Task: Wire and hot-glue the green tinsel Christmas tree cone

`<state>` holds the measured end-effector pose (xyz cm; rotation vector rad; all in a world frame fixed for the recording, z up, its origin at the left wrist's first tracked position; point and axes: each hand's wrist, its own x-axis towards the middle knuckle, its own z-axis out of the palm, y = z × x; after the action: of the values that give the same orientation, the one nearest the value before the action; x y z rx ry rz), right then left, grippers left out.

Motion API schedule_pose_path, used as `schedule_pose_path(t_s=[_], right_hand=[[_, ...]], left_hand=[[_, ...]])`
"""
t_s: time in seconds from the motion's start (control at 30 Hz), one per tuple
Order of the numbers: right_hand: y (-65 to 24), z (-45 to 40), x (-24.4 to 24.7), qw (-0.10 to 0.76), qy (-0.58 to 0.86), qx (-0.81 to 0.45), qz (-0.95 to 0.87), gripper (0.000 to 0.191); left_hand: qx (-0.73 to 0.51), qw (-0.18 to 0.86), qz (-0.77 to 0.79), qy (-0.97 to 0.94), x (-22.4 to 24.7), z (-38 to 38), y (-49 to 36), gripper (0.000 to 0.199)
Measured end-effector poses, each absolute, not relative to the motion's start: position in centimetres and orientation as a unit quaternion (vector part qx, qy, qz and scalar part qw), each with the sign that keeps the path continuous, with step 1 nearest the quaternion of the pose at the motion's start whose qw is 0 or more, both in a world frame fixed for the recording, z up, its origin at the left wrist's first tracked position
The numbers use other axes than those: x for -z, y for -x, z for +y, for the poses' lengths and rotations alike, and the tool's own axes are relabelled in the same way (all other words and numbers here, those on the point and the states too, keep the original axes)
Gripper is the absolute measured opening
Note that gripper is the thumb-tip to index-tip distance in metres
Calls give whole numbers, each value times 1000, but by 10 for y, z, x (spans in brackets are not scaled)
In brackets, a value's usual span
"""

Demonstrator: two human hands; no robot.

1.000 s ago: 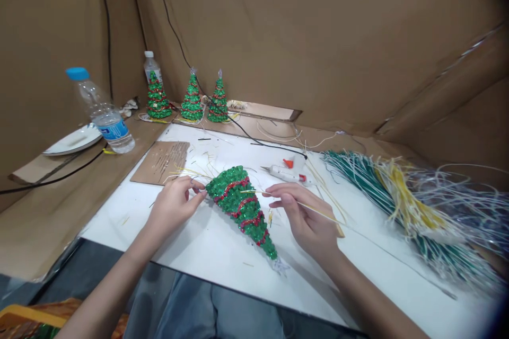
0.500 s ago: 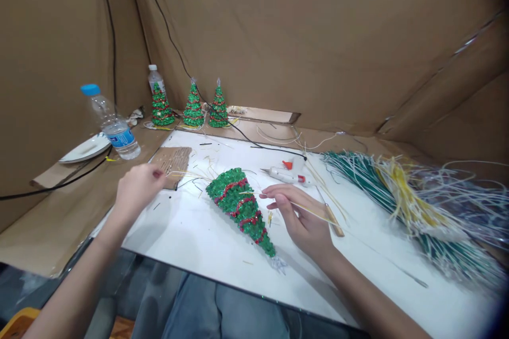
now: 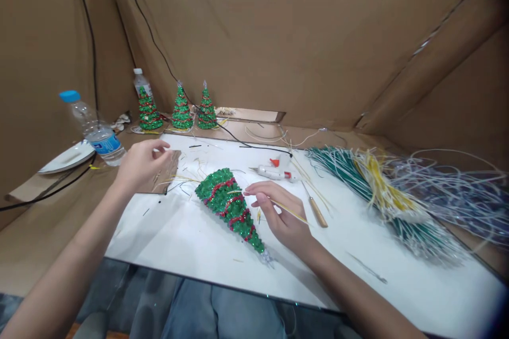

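Note:
A green beaded Christmas tree (image 3: 228, 204) with red garland lies on its side on the white board (image 3: 170, 238), its clear beaded tip towards my right hand's side. Yellow and white strands stick out from its base. My right hand (image 3: 284, 217) pinches a thin yellow strand (image 3: 292, 213), whose near end reaches over the tree's side. To the left of the base, above a piece of cardboard (image 3: 169, 172), my left hand (image 3: 143, 165) is raised with thumb and forefinger apart and nothing visible between them.
Three beaded trees (image 3: 182, 108) stand at the back. A water bottle (image 3: 104, 140) and a white plate (image 3: 67, 158) are on the left. A glue gun (image 3: 272, 172) and a wooden-handled awl (image 3: 317, 212) lie beyond my right hand. Bundled green and yellow strands (image 3: 377, 185) fill the right.
My left hand has let go of the strands at the tree's base and its fingers have parted. My right hand still pinches the yellow strand. The whole view has shifted slightly.

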<state>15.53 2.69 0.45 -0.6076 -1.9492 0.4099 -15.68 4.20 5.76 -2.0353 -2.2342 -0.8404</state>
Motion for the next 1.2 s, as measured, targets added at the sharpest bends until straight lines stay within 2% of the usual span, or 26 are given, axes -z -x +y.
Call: schedule_pose_path(t_s=[0.17, 0.37, 0.53, 0.97, 1.2], right_hand=[[-153, 25, -10, 495, 274, -141, -813, 17], [-149, 24, -14, 507, 242, -89, -822, 17], [-149, 24, -11, 498, 215, -50, -839, 19], [-160, 27, -7, 434, 187, 73, -878, 23], [-160, 25, -15, 398, 121, 113, -902, 13]], left_hand=[[344, -191, -559, 730, -67, 50, 115, 34], [318, -280, -479, 768, -51, 59, 92, 37], [351, -362, -468, 726, -30, 66, 97, 46], [347, -380, -512, 687, -17, 63, 91, 57], [357, -423, -525, 646, -18, 62, 89, 61]])
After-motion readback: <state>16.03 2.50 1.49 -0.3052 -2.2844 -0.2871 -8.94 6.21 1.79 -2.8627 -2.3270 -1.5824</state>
